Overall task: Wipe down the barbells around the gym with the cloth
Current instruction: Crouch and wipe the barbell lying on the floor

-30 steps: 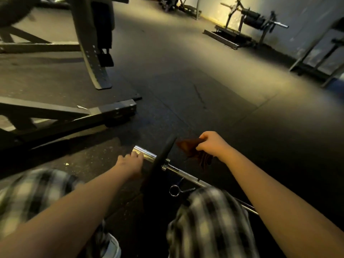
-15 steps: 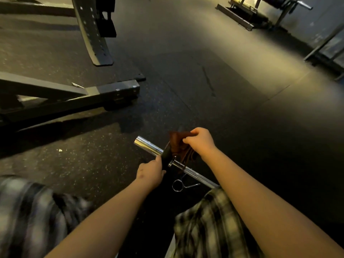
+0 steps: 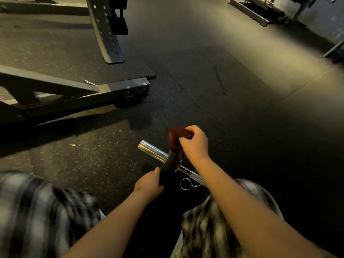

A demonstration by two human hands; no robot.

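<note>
A barbell lies on the dark rubber floor in front of my knees, its chrome sleeve pointing up and left. A black weight plate stands on edge on the sleeve. My right hand grips a reddish-brown cloth and holds it against the top of the plate, on its far side. My left hand grips the plate's near lower edge. The thin bar shaft runs down and right behind my right forearm.
A spring collar clip lies on the floor beside the shaft. A steel rack base and a perforated upright stand to the left. Another machine's frame sits far right. My plaid-trousered knees flank the bar.
My left hand left the sleeve end and moved down to the plate's near edge. My right hand carried the cloth from beside the plate up onto its top.
</note>
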